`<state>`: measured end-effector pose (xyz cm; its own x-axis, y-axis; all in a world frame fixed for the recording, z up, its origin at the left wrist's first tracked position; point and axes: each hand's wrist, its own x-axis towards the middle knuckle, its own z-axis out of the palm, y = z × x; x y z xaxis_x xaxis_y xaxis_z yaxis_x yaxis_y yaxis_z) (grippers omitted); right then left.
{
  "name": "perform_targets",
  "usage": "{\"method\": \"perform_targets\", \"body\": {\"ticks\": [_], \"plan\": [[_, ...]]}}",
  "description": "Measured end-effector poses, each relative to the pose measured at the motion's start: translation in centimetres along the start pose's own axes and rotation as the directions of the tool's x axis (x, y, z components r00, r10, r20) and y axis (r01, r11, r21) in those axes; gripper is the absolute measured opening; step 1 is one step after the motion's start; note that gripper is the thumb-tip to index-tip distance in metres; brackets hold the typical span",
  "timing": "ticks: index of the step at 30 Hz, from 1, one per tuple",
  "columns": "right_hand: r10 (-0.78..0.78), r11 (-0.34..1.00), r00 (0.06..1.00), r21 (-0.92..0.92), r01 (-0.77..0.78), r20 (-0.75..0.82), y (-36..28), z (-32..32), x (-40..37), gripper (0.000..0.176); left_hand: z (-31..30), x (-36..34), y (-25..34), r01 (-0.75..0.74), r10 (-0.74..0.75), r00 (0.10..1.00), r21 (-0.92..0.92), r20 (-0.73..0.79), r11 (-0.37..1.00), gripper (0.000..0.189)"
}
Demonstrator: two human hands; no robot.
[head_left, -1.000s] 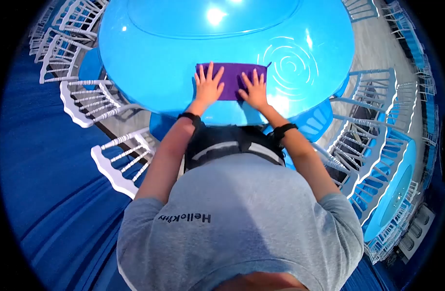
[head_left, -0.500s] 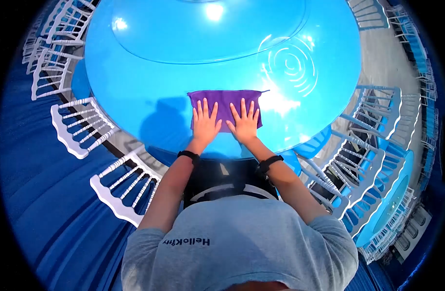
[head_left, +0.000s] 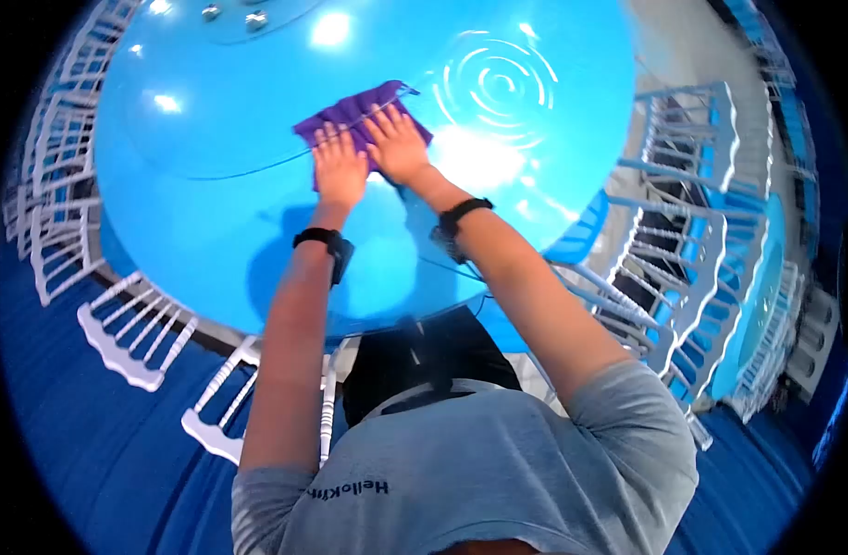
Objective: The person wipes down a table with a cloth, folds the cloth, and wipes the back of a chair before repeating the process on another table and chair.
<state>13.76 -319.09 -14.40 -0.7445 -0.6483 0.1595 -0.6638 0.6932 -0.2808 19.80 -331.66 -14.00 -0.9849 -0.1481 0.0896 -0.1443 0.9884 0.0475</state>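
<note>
A purple cloth (head_left: 359, 109) lies on the glossy blue round table (head_left: 211, 217), rumpled and turned at an angle, with its far edge over the rim of the raised round centre. My left hand (head_left: 341, 168) presses flat on the left part of the cloth, fingers spread a little. Beside it, my right hand (head_left: 398, 146) rests flat on the cloth's right part, fingers stretched out. The palms are close together. Both wrists wear black bands.
Two small shiny round objects (head_left: 256, 19) stand on the table's far left part. White chairs (head_left: 132, 342) ring the table at the left, and more white chairs (head_left: 674, 268) crowd the right. Blue fabric (head_left: 81, 425) covers the floor at lower left.
Both hands have slid the cloth forward and to the left across the table, and it has turned and wrinkled. The hands are closer together. The view has shifted, showing the shiny objects.
</note>
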Motion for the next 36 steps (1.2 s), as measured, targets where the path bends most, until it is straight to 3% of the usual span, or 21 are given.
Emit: {"method": "perform_targets", "body": {"ticks": [2,6,12,14,17,20,21,25,27,36], "plan": [[0.092,0.996,0.995,0.015,-0.091,-0.048,-0.7,-0.2,-0.5,0.050,0.1,0.1,0.6,0.009,-0.010,1.000,-0.052,-0.020,0.999,0.059],[0.165,0.985,0.985,0.053,-0.162,-0.051,-0.9,-0.8,-5.1,0.050,-0.8,-3.0,2.2,-0.183,0.203,0.976,-0.208,0.081,0.961,0.058],[0.257,0.966,0.966,0.032,-0.257,0.016,-3.1,-3.6,-17.0,0.050,-2.7,-11.5,5.8,-0.370,0.435,0.893,-0.362,0.116,0.856,0.057],[0.280,0.959,0.956,0.016,-0.282,0.085,-4.6,-5.2,-21.4,0.050,-4.2,-14.7,6.5,-0.442,0.565,0.808,-0.458,0.171,0.771,0.055],[0.322,0.944,0.936,0.023,-0.328,0.145,-7.0,-7.0,-26.0,0.054,-5.9,-18.5,6.3,-0.423,0.585,0.794,-0.542,0.164,0.726,0.055],[0.332,0.933,0.929,0.089,-0.348,0.161,-7.0,-6.9,-27.4,0.058,-6.1,-19.5,6.8,-0.411,0.544,0.813,-0.456,0.209,0.789,0.053],[0.329,0.934,0.931,0.089,-0.345,0.160,-7.1,-6.9,-26.8,0.058,-6.0,-19.3,7.2,-0.409,0.510,0.831,-0.376,0.224,0.831,0.052],[0.424,0.906,0.902,-0.029,-0.423,0.087,-6.3,-5.8,-24.5,0.058,-4.7,-17.4,9.0,-0.338,0.406,0.903,-0.351,0.140,0.873,0.053],[0.443,0.893,0.894,-0.115,-0.434,0.063,-6.0,-5.4,-24.1,0.058,-4.6,-17.1,9.1,-0.338,0.406,0.899,-0.330,0.164,0.881,0.054],[0.333,0.943,0.937,-0.042,-0.330,0.109,-0.2,-5.3,-17.9,0.054,-3.2,-10.5,10.6,-0.338,0.407,0.898,-0.331,0.166,0.881,0.054]]}}
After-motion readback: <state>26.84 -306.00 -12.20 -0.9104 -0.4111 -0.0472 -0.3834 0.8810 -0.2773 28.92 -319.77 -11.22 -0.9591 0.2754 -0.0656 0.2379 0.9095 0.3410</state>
